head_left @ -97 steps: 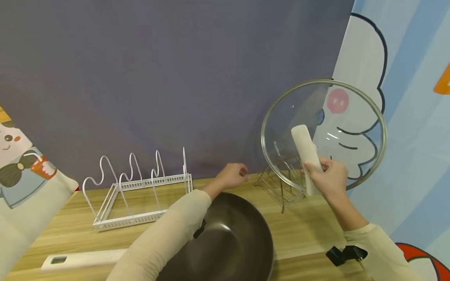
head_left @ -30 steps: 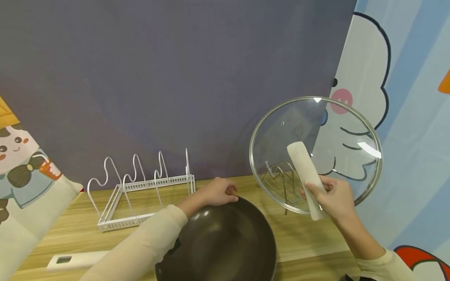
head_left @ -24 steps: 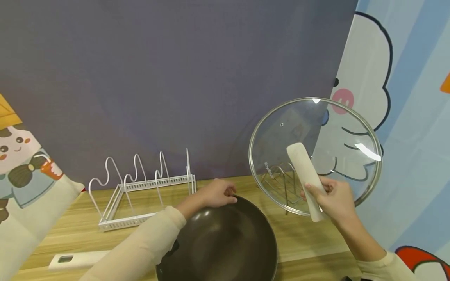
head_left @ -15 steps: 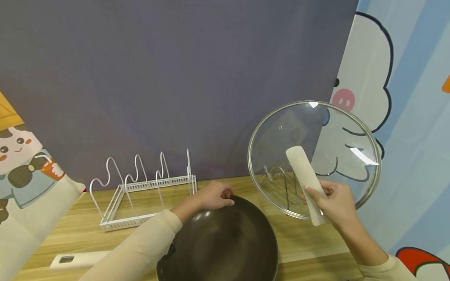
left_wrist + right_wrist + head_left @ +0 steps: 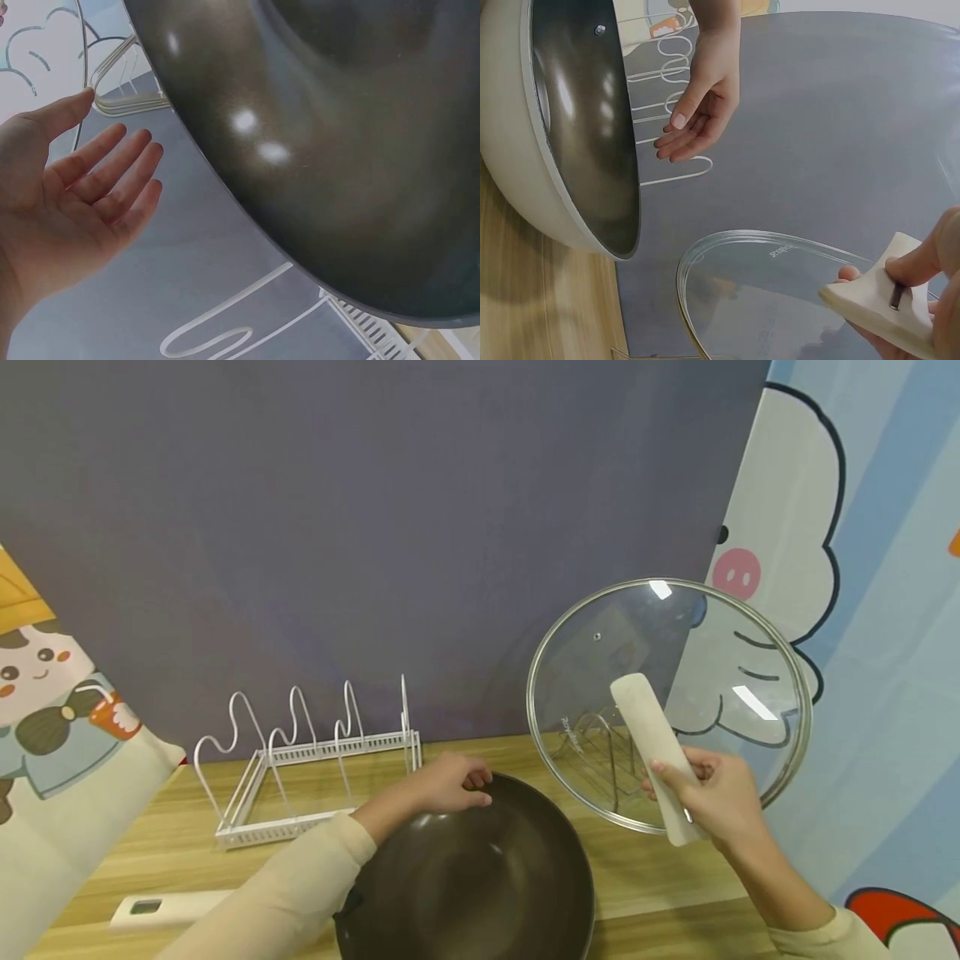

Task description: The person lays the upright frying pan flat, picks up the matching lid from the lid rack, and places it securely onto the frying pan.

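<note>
My right hand (image 5: pixel 716 797) grips the cream handle (image 5: pixel 645 727) of a large glass lid (image 5: pixel 577 652) with a metal rim. Tilted up, the lid is held to the right of a dark-lined wok (image 5: pixel 487 885). My left hand (image 5: pixel 448 783) hovers by the wok's far rim and holds nothing. In the left wrist view, that hand (image 5: pixel 82 202) has its palm turned up and fingers loosely spread, apart from the rim. The right wrist view shows the wok's cream outer wall (image 5: pixel 525 150) and my thumb (image 5: pixel 919 262) on the lid handle.
A white wire rack (image 5: pixel 277 831) with upright loops stands at the back left. The wok's cream long handle (image 5: pixel 168 910) points left, partly behind my sleeve. A small metal wire stand (image 5: pixel 613 768) shows through the lid. A grey wall (image 5: pixel 375 527) rises behind the wooden table (image 5: pixel 660 893).
Over the last three seconds the lid has come lower, shifted left and tilted back. My left hand has drawn back leftward from beyond the wok's far rim.
</note>
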The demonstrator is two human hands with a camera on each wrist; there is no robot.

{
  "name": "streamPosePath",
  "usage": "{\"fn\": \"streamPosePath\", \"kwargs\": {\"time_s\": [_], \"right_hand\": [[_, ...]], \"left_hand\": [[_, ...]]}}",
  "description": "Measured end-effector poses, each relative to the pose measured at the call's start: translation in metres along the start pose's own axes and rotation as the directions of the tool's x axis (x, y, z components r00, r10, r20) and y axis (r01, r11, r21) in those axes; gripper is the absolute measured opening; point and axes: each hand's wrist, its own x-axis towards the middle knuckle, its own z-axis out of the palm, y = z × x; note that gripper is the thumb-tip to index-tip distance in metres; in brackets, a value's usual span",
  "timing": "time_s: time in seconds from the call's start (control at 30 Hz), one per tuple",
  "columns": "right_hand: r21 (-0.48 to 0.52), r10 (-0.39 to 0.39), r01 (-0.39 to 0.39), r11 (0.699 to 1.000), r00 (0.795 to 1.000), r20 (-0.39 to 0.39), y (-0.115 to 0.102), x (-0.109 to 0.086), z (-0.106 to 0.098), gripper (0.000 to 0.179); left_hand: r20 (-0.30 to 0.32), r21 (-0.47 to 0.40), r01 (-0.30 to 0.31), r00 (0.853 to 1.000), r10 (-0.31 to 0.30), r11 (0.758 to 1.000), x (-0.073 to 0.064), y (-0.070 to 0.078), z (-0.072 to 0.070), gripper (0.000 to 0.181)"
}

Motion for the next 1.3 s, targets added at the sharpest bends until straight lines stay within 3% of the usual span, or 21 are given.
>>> {"fn": "streamPosePath", "kwargs": {"time_s": [0.63,0.93,1.3], "right_hand": [[0.025,0.027,-0.028,0.999,0.999,0.023,0.002,-0.005,0.006,0.044],[-0.006,0.004,-0.003,1.000,1.000,0.025,0.003,-0.007,0.006,0.045],[0.017,0.025,-0.026,1.000,0.999,0.037,0.004,-0.009,0.008,0.045]], "left_hand": [[0.029,0.004,0.012,0.999,-0.012,1.000,-0.018,-0.009,-0.002,0.029],[0.078,0.067,0.001,0.997,-0.006,0.998,-0.028,-0.014,-0.004,0.028],[0.066,0.066,-0.009,0.998,0.004,0.998,-0.044,-0.017,-0.006,0.028]]}}
